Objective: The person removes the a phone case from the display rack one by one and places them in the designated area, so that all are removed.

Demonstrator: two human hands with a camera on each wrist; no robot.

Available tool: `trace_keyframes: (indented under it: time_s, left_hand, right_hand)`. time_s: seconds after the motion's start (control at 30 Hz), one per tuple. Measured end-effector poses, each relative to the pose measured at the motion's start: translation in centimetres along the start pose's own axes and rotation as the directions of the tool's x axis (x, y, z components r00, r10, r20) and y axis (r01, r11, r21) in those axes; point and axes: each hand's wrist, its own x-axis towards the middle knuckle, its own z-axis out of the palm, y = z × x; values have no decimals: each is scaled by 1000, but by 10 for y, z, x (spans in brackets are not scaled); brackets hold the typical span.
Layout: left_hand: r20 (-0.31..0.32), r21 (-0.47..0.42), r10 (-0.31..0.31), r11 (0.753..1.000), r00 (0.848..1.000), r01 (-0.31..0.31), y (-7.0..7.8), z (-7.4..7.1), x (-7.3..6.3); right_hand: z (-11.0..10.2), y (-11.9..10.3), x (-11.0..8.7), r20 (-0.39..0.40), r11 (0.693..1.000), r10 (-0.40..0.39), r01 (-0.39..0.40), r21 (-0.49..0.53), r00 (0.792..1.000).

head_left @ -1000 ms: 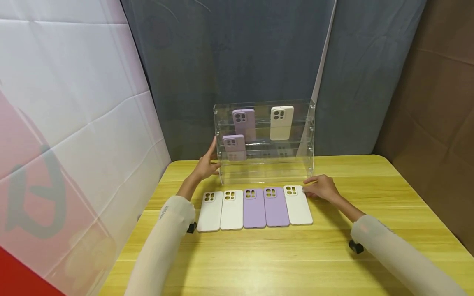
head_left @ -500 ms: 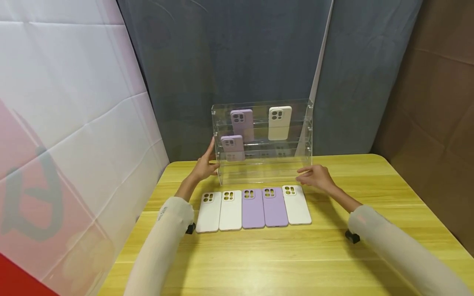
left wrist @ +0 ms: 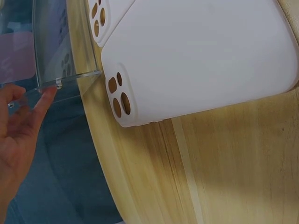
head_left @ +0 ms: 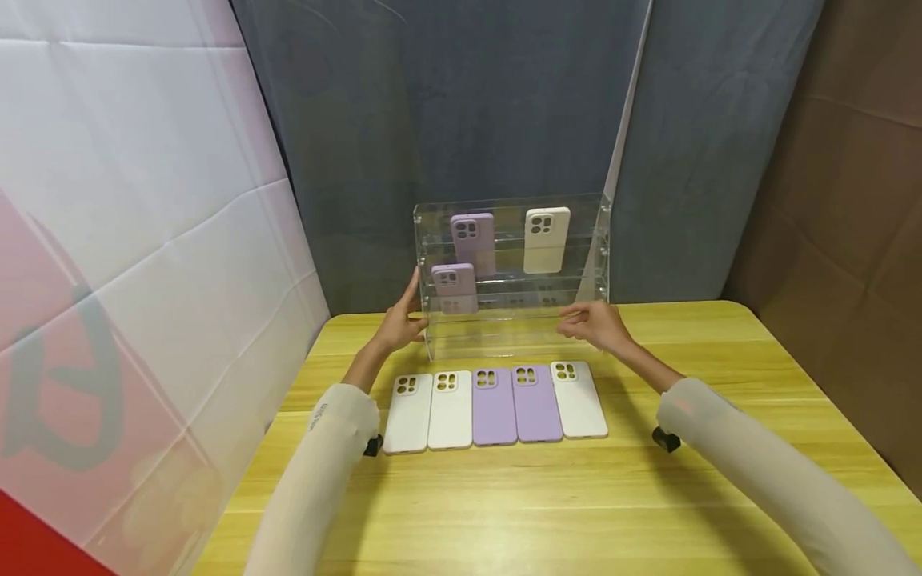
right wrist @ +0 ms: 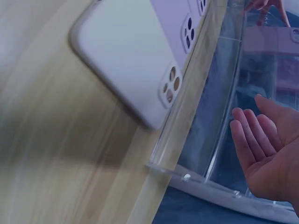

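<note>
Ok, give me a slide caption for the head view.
Five cases lie in a row before a clear rack holding three more, left hand at its side, right hand in front.

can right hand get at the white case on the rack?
Likely yes. The right hand is empty in front of the clear rack, below the white case; nothing visible covers the case's top, and the left hand is at the opposite side.
</note>
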Motion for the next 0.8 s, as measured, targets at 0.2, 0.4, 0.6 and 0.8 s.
trace_keyframes:
  time_s: [0.2,0.4,0.6,0.8]
  left_hand:
    - [-22,30,1,1000,1000,-1,-19,3,10]
    - [-25,12,5,1000,1000,-5,-21,5,10]
    - [-23,-10,20,1000,1000,-21,-23,3,9]
    - [-26,-11,25,1000,999,-25,-21,2,9]
  right_hand:
    - [7,-10,9,-23,999,-27,26,-43,999]
    - [15,-18,18,-41,996,-53,49,-77,998]
    - [25,-32,29,-28,997,-57,56,-44,998]
    - [33,-49,40,-48,997,-56,53,-46,997]
